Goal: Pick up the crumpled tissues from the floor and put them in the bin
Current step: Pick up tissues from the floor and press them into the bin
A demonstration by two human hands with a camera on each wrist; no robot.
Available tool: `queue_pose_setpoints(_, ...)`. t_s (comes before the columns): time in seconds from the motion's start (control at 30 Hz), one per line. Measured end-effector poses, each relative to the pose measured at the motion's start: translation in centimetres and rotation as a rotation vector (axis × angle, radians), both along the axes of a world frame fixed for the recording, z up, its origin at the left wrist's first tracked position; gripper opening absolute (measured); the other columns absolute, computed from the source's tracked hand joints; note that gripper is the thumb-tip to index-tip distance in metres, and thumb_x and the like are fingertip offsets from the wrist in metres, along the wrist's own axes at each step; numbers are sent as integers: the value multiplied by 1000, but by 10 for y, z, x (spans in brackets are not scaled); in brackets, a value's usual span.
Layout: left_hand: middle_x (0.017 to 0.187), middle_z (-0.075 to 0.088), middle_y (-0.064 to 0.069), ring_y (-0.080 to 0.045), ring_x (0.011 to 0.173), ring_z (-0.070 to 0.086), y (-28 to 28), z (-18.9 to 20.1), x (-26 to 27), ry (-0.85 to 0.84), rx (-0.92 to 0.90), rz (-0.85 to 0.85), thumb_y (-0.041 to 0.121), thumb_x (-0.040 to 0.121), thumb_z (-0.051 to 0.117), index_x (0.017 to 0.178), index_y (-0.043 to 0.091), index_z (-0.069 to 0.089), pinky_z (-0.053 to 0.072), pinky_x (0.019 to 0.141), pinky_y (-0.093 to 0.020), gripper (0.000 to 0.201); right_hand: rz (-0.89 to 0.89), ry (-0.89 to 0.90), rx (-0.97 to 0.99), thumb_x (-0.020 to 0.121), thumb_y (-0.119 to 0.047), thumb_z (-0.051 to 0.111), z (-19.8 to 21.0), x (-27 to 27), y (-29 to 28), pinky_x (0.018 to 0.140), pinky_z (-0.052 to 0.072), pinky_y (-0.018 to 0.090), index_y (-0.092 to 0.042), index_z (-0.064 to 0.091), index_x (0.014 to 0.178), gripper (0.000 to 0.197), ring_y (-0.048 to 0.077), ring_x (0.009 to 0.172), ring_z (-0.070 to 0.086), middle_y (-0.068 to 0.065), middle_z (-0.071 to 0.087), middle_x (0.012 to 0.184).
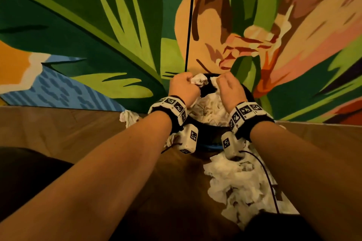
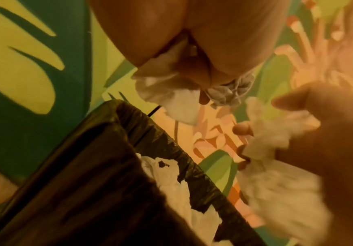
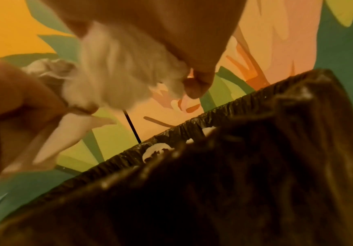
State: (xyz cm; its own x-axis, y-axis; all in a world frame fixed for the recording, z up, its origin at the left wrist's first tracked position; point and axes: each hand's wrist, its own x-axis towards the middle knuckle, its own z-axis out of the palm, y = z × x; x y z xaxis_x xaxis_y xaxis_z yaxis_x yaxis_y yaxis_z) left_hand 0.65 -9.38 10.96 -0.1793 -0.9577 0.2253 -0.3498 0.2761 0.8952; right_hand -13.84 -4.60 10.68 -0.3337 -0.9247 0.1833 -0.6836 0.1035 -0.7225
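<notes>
Both hands hover over a black-lined bin (image 1: 207,133) that stands against the painted wall. My left hand (image 1: 183,86) grips a crumpled white tissue (image 1: 199,80) above the bin's far rim; from the left wrist that tissue (image 2: 171,93) bulges out under the curled fingers. My right hand (image 1: 229,88) holds another wad, seen from the right wrist as a blurred white tissue (image 3: 118,74) under the palm. White tissues (image 1: 211,107) fill the bin. More crumpled tissues (image 1: 241,186) lie on the floor in front of it, and one (image 1: 129,117) to its left.
The bin liner's wrinkled black rim (image 2: 150,133) (image 3: 203,126) sits just below the hands. A thin black cable (image 1: 190,17) runs down the mural wall behind the bin. Dark wooden floor (image 1: 58,127) spreads to the left. A wrist-camera wire (image 1: 268,178) trails over the floor tissues.
</notes>
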Motion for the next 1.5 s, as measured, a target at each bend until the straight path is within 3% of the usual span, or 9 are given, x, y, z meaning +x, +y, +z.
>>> queue_pose_setpoints(0.1, 51, 29, 2, -17, 51, 29, 1, -5, -11, -190, -63, -114, 0, 67, 52, 50, 19, 27, 22, 48, -30, 35, 36, 78, 151, 101, -11, 29, -10, 3, -4, 90, 30, 42, -4, 50, 126, 33, 38, 110, 42, 24, 45, 128)
queue_pose_setpoints(0.27, 89, 55, -9, -31, 91, 50, -2, -24, -12, -510, -8, -241, 24, 75, 60, 59, 19, 41, 42, 87, -39, 25, 65, 321, 395, 98, -26, 40, -23, -4, -6, 100, 39, 46, -12, 51, 123, 31, 40, 117, 45, 22, 46, 126)
queue_pose_setpoints(0.5, 82, 60, -2, -23, 75, 59, -6, -29, -12, -524, -50, -249, 36, 91, 57, 82, 18, 51, 48, 66, -35, 21, 106, 458, 502, 96, -38, 40, -30, -14, -8, 105, 37, 46, -17, 58, 127, 41, 37, 125, 38, 18, 40, 134)
queue_pose_setpoints(0.63, 103, 65, -2, -27, 100, 56, -8, -35, -5, -651, -113, -335, 28, 88, 60, 113, 28, 56, 49, 83, -41, 25, 176, 366, 415, 96, -15, 45, -30, -20, -7, 111, 34, 38, -20, 43, 144, 48, 31, 133, 39, 13, 37, 144)
queue_pose_setpoints(0.73, 111, 62, 3, -28, 109, 42, -7, -39, -4, -899, -212, -336, 38, 92, 52, 111, 40, 66, 42, 93, -43, 24, 106, 358, 282, 92, -11, 53, -31, -30, -3, 95, 45, 37, -33, 55, 118, 34, 26, 110, 55, 3, 57, 126)
queue_pose_setpoints(0.87, 114, 53, -3, -28, 106, 39, -5, -39, -4, -995, -230, -343, 44, 94, 39, 104, 32, 73, 38, 90, -41, 37, 4, 656, 401, 91, -30, 56, -33, -35, 3, 98, 28, 42, -43, 61, 86, 14, 27, 113, 45, 2, 52, 113)
queue_pose_setpoints(1.0, 128, 51, -4, -25, 124, 43, -3, -38, -8, -1000, -171, -459, 39, 97, 33, 116, 26, 69, 40, 99, -41, 43, 61, 594, 490, 86, -33, 55, -34, -31, 6, 102, 29, 44, -43, 66, 100, 20, 31, 123, 36, 2, 51, 125)
queue_pose_setpoints(1.2, 146, 33, -9, -34, 122, 50, 1, -34, -12, -809, -56, -432, 4, 91, 50, 146, 13, 34, 44, 100, -45, 57, 95, 323, 342, 75, 14, 49, -29, -23, 5, 93, 43, 35, -26, 52, 113, 55, 27, 112, 44, 6, 37, 124)
queue_pose_setpoints(1.5, 104, 62, -2, -28, 112, 44, -4, -31, -2, -1072, -131, -434, 44, 95, 47, 102, 29, 74, 38, 93, -41, 31, 107, 515, 538, 83, -11, 59, -29, -29, 6, 75, 56, 31, -35, 71, 88, 28, 22, 90, 61, -1, 66, 108)
